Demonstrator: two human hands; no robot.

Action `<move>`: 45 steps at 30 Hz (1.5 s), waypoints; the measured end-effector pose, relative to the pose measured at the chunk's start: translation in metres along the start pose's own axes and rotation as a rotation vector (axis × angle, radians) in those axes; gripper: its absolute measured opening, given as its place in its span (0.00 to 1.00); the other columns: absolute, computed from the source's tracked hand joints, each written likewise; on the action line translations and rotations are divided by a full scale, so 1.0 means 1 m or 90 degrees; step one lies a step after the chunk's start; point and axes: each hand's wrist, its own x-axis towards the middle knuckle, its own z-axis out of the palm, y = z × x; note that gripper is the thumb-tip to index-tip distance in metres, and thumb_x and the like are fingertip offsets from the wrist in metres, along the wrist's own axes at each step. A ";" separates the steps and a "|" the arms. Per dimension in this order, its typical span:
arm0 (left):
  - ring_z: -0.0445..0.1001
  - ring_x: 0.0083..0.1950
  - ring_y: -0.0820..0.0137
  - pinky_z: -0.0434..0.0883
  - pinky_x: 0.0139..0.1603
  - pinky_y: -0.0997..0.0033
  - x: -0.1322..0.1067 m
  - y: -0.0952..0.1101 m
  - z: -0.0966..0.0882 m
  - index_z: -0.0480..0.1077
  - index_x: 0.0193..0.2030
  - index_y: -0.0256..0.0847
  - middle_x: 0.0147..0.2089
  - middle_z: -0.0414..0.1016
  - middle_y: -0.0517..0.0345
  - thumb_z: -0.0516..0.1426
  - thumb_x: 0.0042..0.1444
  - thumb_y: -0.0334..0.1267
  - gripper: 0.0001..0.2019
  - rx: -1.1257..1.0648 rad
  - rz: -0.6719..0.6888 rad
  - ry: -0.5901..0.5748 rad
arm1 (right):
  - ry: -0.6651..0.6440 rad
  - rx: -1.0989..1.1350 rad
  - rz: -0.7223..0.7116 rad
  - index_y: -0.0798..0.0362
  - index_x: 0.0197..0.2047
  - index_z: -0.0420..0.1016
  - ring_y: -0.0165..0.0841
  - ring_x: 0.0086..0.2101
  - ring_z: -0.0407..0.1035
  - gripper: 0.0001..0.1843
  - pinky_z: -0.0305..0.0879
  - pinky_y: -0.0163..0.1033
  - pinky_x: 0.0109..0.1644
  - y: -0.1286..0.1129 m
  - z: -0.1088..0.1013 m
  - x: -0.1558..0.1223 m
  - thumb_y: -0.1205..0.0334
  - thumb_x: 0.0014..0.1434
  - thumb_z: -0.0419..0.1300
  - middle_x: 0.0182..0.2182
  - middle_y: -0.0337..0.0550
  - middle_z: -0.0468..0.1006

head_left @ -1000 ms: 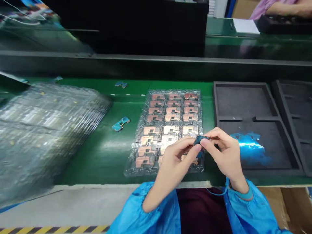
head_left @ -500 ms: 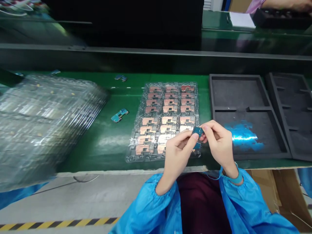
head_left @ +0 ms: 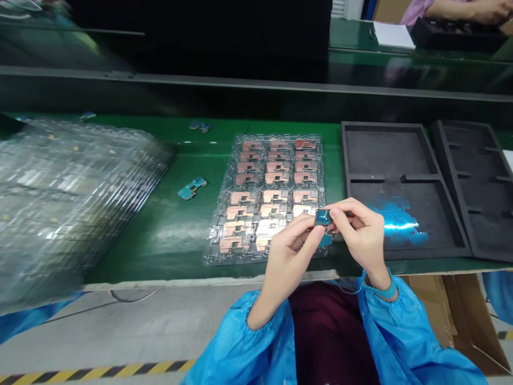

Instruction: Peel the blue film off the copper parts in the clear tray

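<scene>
A small blue circuit board (head_left: 325, 240) is held up between both hands, over the near right corner of a clear plastic tray (head_left: 208, 255). My left hand (head_left: 294, 251) pinches it from the left with thumb and fingers. From the right, my right hand (head_left: 360, 232) is closed with its thumb and fingertips at the board's upper edge; part of the board is hidden by the fingers. Several copper-coloured boards (head_left: 276, 196) lie in rows in the tray's pockets. A blue film or sheet (head_left: 403, 222) with a bright glare lies in the black foam tray (head_left: 385, 182) beside my right hand.
Stacked clear trays (head_left: 76, 203) stand on the left. A loose blue board (head_left: 193, 189) lies on the green table, another (head_left: 200, 126) farther back. At right is a second black tray (head_left: 476, 182), with a cardboard box (head_left: 465, 315) below. Across the bench is another person's arm (head_left: 457, 9).
The board between my hands has tilted, so its upper part shows differently. My right fingers have shifted slightly along its top edge. The whole view has drifted a little.
</scene>
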 end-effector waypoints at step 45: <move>0.72 0.33 0.72 0.74 0.31 0.75 -0.008 -0.005 -0.001 0.81 0.36 0.41 0.33 0.77 0.58 0.76 0.51 0.56 0.21 -0.547 -0.354 -0.040 | -0.080 -0.464 -0.613 0.48 0.50 0.81 0.40 0.49 0.84 0.07 0.86 0.45 0.50 -0.001 -0.027 -0.013 0.68 0.73 0.63 0.46 0.43 0.88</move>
